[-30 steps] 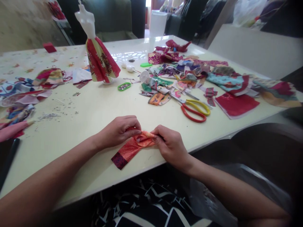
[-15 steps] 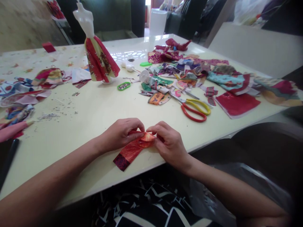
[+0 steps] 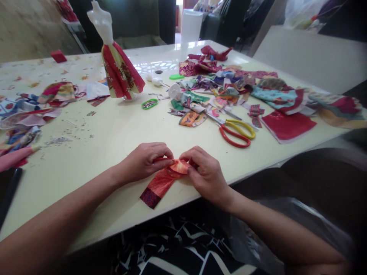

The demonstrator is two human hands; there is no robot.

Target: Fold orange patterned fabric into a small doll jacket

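Near the table's front edge, an orange-red fabric strip (image 3: 162, 184) with a dark purple patterned end lies partly on the tabletop. Its upper end is folded and raised between both hands. My left hand (image 3: 147, 162) pinches the fold from the left with thumb and forefinger. From the right, my right hand (image 3: 205, 172) pinches the same piece, its thumb against the edge. Between the two sets of fingertips the paler orange side of the cloth shows. Some of the fold is hidden behind the fingers.
Scissors (image 3: 236, 133) with red and yellow handles lie right of centre, before a heap of fabric scraps (image 3: 223, 82). A small mannequin (image 3: 104, 26) wears a red and cream skirt. A green tray (image 3: 149, 104) of small pieces stands nearby. More scraps (image 3: 57, 93) lie left.
My right fingers have closed down onto the fabric's edge, and the fold is spread a little more between the hands. The strip's dark end has shifted slightly right.
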